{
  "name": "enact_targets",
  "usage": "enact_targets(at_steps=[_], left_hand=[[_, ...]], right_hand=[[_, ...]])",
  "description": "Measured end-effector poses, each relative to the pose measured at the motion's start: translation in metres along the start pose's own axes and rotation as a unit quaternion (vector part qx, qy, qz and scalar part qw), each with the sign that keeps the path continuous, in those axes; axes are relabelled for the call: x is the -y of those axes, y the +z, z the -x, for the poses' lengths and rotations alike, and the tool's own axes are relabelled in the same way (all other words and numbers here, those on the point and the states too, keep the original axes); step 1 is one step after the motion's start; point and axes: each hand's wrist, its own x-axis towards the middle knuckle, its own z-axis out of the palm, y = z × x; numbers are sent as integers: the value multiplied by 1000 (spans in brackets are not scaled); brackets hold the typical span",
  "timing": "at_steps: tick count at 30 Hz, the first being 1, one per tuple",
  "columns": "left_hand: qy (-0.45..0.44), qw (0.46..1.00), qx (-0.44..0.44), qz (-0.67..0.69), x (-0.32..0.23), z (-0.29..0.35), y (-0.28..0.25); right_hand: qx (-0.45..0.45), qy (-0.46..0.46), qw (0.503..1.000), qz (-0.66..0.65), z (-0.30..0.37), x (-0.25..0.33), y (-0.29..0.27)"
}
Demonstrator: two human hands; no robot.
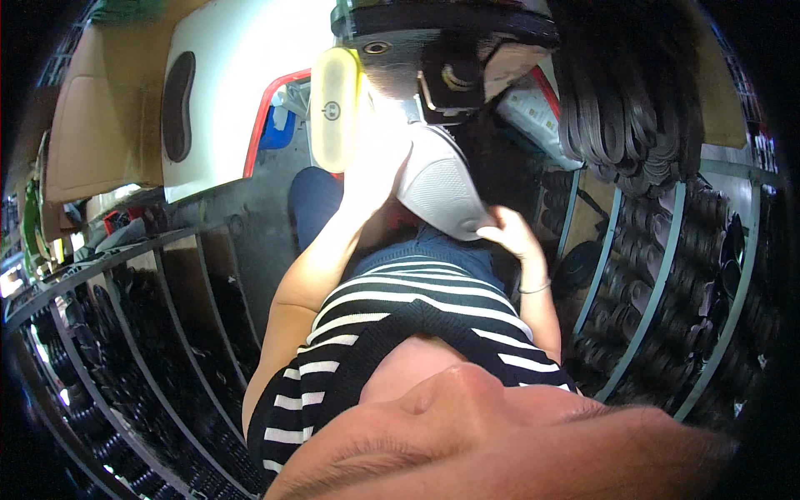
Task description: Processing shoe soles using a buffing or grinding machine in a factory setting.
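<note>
A pale grey shoe sole (pixel 442 183) with a textured face is held tilted, its upper end right beneath the metal working parts of a black machine (pixel 454 71). My right hand (pixel 510 235) is closed on the sole's lower end, thumb and fingers at the rim. Along the sole's left edge lies my left hand (pixel 379 171), gripping it by the side. Strong light washes out most of the left fingers. The sole's upper tip is partly hidden by the machine.
A yellow oblong part (pixel 335 110) stands left of the machine. On the white tabletop (pixel 225 75) lies a dark insole (pixel 178 107). Black looped strips (pixel 633 108) hang at the right. Metal racks with dark soles flank me: the left rack (pixel 117 292) and the right rack (pixel 658 275).
</note>
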Motion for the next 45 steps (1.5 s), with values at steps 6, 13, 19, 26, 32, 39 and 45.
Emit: enact_targets(at_steps=[6,13,19,26,32,39,45], left_hand=[[171,980,-6,-100,24,7,6],[-76,967,72,233,22,16,-9],[-192,841,124,490,37,33,-32],[-177,867,61,462,68,37,-77],[-188,887,32,420,101,31,-116],[-303,841,185,407,140,67,-123],[-153,881,390,220,79,40,-61]], right_hand=[[-236,-126,956,-121,1,22,-91],[-262,-244,920,-160,-37,106,-122],[-243,-286,923,-85,-54,167,-99],[-226,-273,930,97,-53,187,-51],[-207,-279,931,115,-39,204,11],[-167,-315,911,208,-47,219,24],[-88,-348,831,424,-72,222,20]])
